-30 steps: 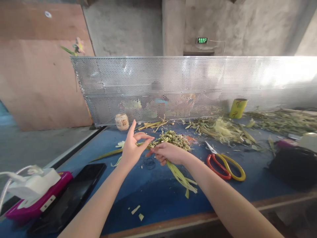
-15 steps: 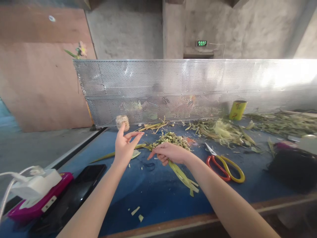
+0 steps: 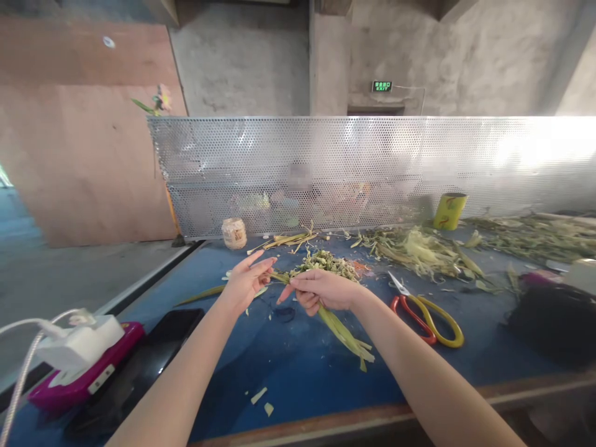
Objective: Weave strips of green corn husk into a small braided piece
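Green plant strips (image 3: 344,335) are gripped in my right hand (image 3: 321,288), their loose ends hanging toward the table's front edge. A thinner end of the bundle points left from that hand. My left hand (image 3: 249,279) is at this end, its fingers bent around it and pressed together. Behind my right hand lies a heap of dried plant bits (image 3: 328,261). A long green leaf (image 3: 200,295) lies left of my left hand. Scissors (image 3: 426,313) with red and yellow handles rest to the right, blades open.
A black phone (image 3: 139,366) and a magenta power strip (image 3: 88,385) with white plugs lie at left. Toward the back stand a whitish roll (image 3: 234,233) and a yellow-green can (image 3: 449,211). Leaf piles (image 3: 419,251) spread at right, before a perforated metal screen (image 3: 279,161).
My left hand has turned, come down a little and closed its fingers at the bundle's left end. My right hand still holds the strips. The view has shifted slightly.
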A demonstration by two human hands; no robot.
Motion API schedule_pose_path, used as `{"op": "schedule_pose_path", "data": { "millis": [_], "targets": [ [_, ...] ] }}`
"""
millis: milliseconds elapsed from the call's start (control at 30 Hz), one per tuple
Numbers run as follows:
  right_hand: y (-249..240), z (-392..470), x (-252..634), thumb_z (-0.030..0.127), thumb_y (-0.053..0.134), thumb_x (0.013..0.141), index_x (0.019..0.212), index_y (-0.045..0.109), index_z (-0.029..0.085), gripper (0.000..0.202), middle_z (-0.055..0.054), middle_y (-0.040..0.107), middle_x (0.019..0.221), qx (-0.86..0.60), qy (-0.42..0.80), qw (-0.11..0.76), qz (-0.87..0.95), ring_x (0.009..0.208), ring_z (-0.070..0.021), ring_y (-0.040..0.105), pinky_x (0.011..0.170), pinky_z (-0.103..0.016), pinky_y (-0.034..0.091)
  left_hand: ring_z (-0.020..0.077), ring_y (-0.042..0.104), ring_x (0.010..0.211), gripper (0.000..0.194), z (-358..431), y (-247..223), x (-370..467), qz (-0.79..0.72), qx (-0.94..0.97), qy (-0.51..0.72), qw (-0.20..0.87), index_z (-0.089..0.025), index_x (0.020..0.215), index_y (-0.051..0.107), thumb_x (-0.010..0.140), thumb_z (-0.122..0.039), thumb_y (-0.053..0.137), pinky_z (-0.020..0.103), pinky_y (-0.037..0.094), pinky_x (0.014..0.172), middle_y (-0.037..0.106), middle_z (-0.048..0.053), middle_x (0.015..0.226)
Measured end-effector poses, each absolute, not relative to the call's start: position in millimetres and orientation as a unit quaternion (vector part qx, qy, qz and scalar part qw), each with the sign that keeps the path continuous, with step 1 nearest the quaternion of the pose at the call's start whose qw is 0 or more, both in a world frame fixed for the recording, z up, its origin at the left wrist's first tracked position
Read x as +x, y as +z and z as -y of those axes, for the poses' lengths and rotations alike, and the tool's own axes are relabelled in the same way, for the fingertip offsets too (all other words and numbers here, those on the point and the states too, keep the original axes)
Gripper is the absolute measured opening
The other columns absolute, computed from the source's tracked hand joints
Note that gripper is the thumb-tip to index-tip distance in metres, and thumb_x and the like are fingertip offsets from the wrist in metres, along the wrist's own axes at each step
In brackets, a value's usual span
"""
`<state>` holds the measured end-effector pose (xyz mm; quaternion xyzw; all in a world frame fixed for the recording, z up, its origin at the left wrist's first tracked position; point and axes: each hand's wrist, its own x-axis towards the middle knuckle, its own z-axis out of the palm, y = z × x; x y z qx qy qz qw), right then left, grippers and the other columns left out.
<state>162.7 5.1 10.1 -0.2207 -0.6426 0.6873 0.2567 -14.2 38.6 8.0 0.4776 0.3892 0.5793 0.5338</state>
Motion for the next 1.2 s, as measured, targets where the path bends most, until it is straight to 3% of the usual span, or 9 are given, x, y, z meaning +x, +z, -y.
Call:
{"op": "schedule_pose_path", "data": {
  "millis": [200,300,400,500,667,767,933,1200],
  "targets": [
    [11.0,-8.8,169.4,0.032,0.043,0.085,0.092,0.061,0.008,0.031,0.008,0.018,0.052,-0.189,0.705,0.265,0.630,0.045,-0.0038,0.016,0.044,-0.021,0.017,0.0124,0.058,0.062,0.053,-60.9,-9.3,-29.1,-0.488,0.509,0.582,0.406,-0.010,0.121,0.036,0.072,-0.015,0.055,0.025,0.043,0.053,0.065,0.012,0.088],
    [14.0,-9.1,175.1,0.031,0.040,0.087,0.091,0.061,0.008,0.031,0.008,0.017,0.053,-0.164,0.714,0.289,0.617,0.045,-0.0039,0.016,0.043,-0.020,0.017,0.0178,0.060,0.074,0.067,-66.8,-16.2,-40.5,-0.525,0.565,0.546,0.326,-0.012,0.126,0.031,0.067,-0.019,0.060,0.031,0.043,0.067,0.067,0.007,0.079],
    [18.0,-8.4,181.1,0.030,0.036,0.089,0.090,0.060,0.010,0.032,0.007,0.017,0.053,-0.132,0.720,0.339,0.591,0.045,-0.0042,0.015,0.043,-0.019,0.017,0.0206,0.061,0.077,0.071,-63.2,-17.8,-43.9,-0.519,0.660,0.460,0.290,-0.014,0.123,0.041,0.057,-0.019,0.067,0.033,0.038,0.080,0.067,0.001,0.066],
    [19.2,-9.6,185.5,0.028,0.035,0.089,0.090,0.060,0.010,0.031,0.007,0.018,0.053,-0.119,0.722,0.367,0.574,0.045,-0.0043,0.017,0.043,-0.018,0.017,0.0209,0.060,0.084,0.064,-57.7,-16.2,-43.6,-0.494,0.732,0.377,0.281,-0.019,0.119,0.047,0.058,-0.022,0.066,0.032,0.033,0.087,0.069,-0.001,0.068],
    [16.6,-14.2,187.2,0.029,0.035,0.089,0.088,0.059,0.009,0.031,0.007,0.019,0.053,-0.142,0.725,0.359,0.571,0.045,-0.0042,0.017,0.043,-0.018,0.018,0.0205,0.054,0.100,0.063,-55.1,-10.9,-51.2,-0.514,0.823,0.221,0.100,-0.022,0.134,0.020,0.077,-0.025,0.045,0.036,0.024,0.088,0.064,0.004,0.106],
    [16.0,-15.0,186.6,0.029,0.036,0.089,0.088,0.059,0.009,0.031,0.007,0.019,0.053,-0.154,0.723,0.358,0.570,0.045,-0.0041,0.018,0.044,-0.018,0.019,0.0204,0.051,0.102,0.067,-50.2,-6.2,-52.6,-0.502,0.841,0.201,0.009,-0.022,0.135,0.012,0.077,-0.024,0.046,0.036,0.020,0.086,0.065,0.004,0.103],
    [14.8,-16.4,186.2,0.030,0.039,0.087,0.087,0.059,0.009,0.029,0.007,0.020,0.052,-0.170,0.718,0.358,0.572,0.045,-0.0043,0.018,0.043,-0.019,0.020,0.0181,0.052,0.089,0.064,-40.2,-2.4,-45.3,-0.462,0.867,0.183,-0.030,-0.023,0.132,0.021,0.075,-0.024,0.049,0.035,0.018,0.084,0.066,-0.002,0.074],
    [13.4,-18.5,187.1,0.031,0.040,0.087,0.087,0.058,0.010,0.028,0.008,0.020,0.052,-0.187,0.714,0.352,0.576,0.045,-0.0042,0.017,0.043,-0.019,0.020,0.0186,0.050,0.098,0.067,-38.5,-6.2,-43.5,-0.427,0.891,0.151,-0.001,-0.027,0.133,0.018,0.074,-0.015,0.047,0.038,0.011,0.090,0.068,-0.001,0.083]
  ]
}}
